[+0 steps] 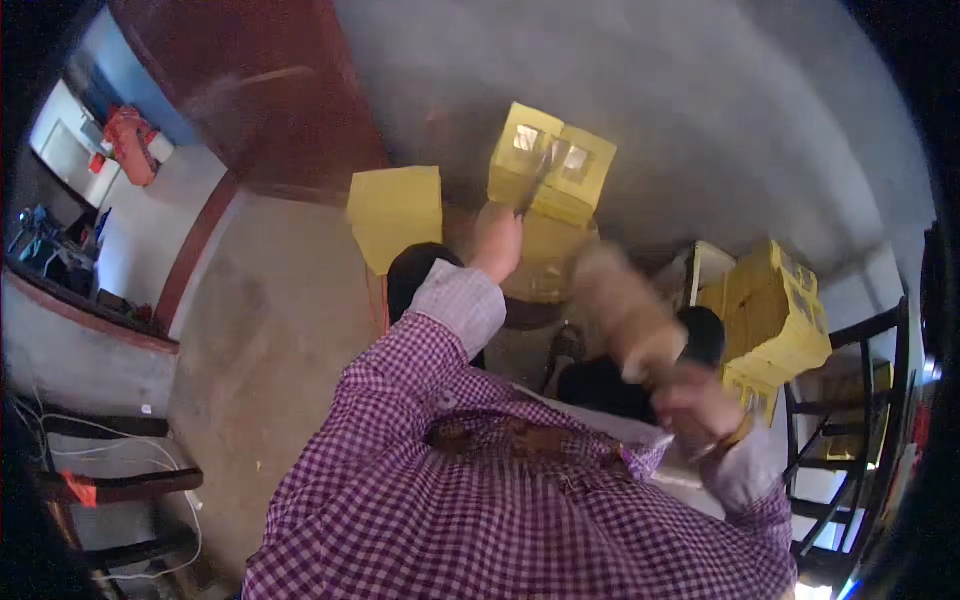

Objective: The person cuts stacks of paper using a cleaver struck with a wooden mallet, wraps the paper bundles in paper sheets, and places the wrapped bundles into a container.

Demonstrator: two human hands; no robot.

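My left hand [498,238] is closed around a thin, dark metal chisel-like tool [547,168], which reaches over a yellow paper stack [590,195] in front of me. Two pale rectangular patches show on top of that stack. On the right, my right hand [700,405] is closed and smeared by motion. From it a light wooden mallet [628,310] extends toward the yellow stack, blurred and apart from the tool. Beneath the stack is a yellowish-brown support [545,255], partly hidden.
Another yellow stack [398,210] stands left of my knee. More yellow bundles [775,310] are piled at the right beside a dark chair [850,420]. A grey wall [680,110] rises ahead, with a dark red door [270,90] at its left. A white cord [190,490] hangs over dark furniture.
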